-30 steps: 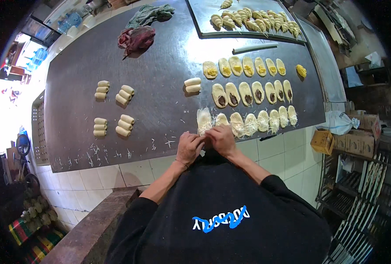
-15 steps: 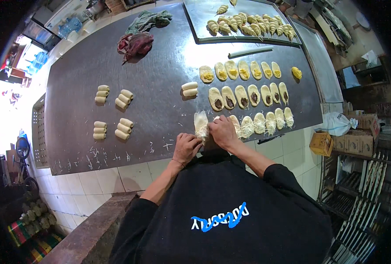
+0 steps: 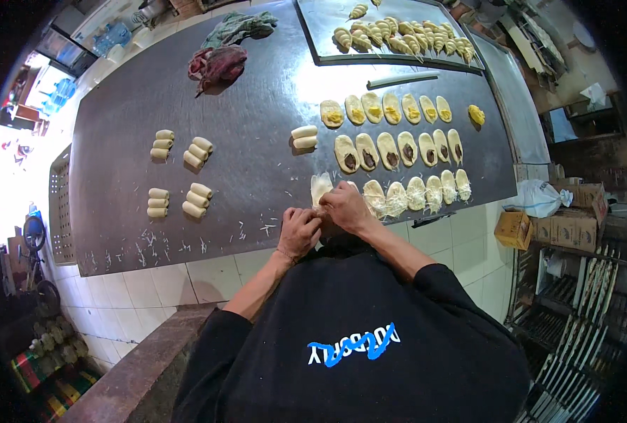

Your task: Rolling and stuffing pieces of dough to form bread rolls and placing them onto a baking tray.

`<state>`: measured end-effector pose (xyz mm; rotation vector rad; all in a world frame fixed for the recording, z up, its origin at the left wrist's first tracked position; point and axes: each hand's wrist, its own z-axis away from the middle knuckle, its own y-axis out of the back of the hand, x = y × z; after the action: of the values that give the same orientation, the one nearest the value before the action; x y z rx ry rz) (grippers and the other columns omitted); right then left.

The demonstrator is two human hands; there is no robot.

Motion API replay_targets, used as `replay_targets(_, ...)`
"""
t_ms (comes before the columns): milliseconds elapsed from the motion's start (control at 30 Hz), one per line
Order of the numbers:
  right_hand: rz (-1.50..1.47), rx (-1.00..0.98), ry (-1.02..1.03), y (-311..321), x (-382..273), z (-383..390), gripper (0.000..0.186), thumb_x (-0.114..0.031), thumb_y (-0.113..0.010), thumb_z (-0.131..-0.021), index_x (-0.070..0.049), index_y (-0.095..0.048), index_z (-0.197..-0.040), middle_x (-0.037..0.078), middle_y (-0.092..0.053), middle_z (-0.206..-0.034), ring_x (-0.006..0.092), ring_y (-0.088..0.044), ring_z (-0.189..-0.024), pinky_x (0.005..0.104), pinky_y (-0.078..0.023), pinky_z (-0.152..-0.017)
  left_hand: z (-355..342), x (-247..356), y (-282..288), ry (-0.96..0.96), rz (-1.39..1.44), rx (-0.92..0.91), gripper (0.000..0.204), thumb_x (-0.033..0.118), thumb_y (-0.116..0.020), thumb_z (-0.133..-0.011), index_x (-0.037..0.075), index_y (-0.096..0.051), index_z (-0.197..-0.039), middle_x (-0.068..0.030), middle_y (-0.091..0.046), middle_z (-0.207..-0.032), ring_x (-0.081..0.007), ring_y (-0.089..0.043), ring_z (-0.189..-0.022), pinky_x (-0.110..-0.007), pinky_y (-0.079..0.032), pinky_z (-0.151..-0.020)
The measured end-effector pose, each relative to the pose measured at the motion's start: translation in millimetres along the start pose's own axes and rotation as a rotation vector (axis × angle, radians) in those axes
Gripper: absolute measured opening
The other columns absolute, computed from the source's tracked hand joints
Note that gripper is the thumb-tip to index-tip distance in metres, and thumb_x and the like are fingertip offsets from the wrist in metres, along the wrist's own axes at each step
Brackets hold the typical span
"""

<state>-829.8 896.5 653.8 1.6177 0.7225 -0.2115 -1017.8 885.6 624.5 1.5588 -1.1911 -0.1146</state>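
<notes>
At the table's near edge, both my hands pinch the near end of one flat oval dough piece (image 3: 320, 184). My left hand (image 3: 299, 231) grips it from the left with curled fingers. My right hand (image 3: 346, 207) closes on it from the right, close to the left fingertips. The far end of the dough lies flat and pale; its near end is hidden by my fingers. To the right runs a row of dough ovals (image 3: 415, 194) with white shreds. Beyond it lie ovals with dark filling (image 3: 387, 151), then ovals with yellow filling (image 3: 391, 110).
Rolled dough pieces (image 3: 304, 137) sit in groups on the dark table (image 3: 130, 130). A tray (image 3: 318, 59) of shaped dough (image 3: 405, 37) stands far right, with a light rod (image 3: 403, 80) before it. A yellow lump (image 3: 476, 115) lies right; a red cloth (image 3: 218, 65) and green cloth (image 3: 241, 29) lie far left.
My right hand has shifted slightly left and away from me, nearer my left hand. The near part of the dough, with its white shreds, is now turned under my fingers.
</notes>
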Motion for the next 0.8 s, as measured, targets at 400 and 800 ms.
replay_targets(400,-0.054,0.116,-0.322,33.6,7.7,22.2,0.016,-0.01,-0.073,-0.076,-0.007,-0.072,-0.092,0.013,-0.062,-0.093,0.0302,-0.056,-0.092,0.041,-0.046,-0.079,1.5,1.0,0.3,0.02,0.033,0.008,0.018,0.018,-0.072,-0.079,0.014,-0.067,-0.096,-0.002,-0.058,-0.093,-0.0212,-0.056,-0.091,-0.04,-0.038,-0.086)
replay_targets(800,-0.049,0.199,-0.128,25.8,2.6,40.5,0.015,-0.012,-0.073,-0.076,-0.008,-0.069,-0.091,0.011,-0.06,-0.093,0.0294,-0.056,-0.085,0.0406,-0.047,-0.077,-2.5,0.5,1.3,-0.008,0.014,0.008,0.018,0.021,-0.071,-0.08,0.014,-0.066,-0.096,-0.0016,-0.057,-0.093,-0.0203,-0.054,-0.09,-0.039,-0.037,-0.084)
